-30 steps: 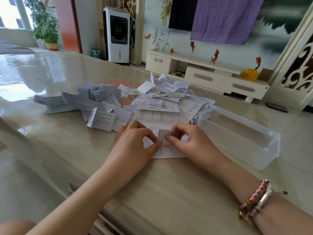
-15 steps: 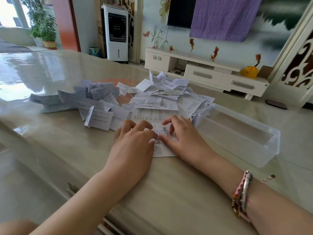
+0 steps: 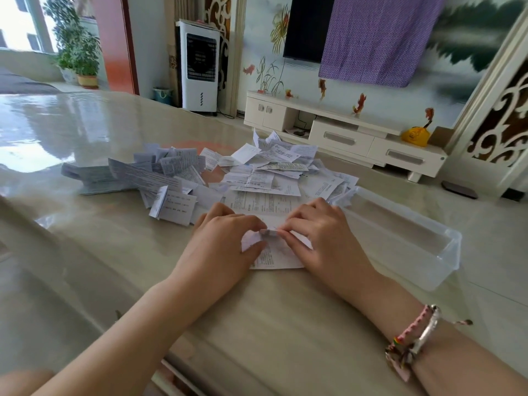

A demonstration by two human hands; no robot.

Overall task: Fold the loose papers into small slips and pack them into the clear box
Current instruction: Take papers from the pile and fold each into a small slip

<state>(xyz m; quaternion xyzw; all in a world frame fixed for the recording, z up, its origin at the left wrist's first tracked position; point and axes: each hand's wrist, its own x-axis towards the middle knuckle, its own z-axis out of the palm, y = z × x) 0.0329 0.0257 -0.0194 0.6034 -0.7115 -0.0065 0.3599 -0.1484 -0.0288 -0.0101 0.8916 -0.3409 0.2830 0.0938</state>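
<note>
A small folded paper slip lies with its long axis running left to right, pinched at each end between the two hands. The left hand grips its left end with curled fingers and thumb; the right hand pinches its right end. Under the grip, a larger printed sheet rests flat on the tabletop. Just beyond the hands sits a heap of loose papers. To the right of the right hand stands the clear box, its long side angled away to the left.
</note>
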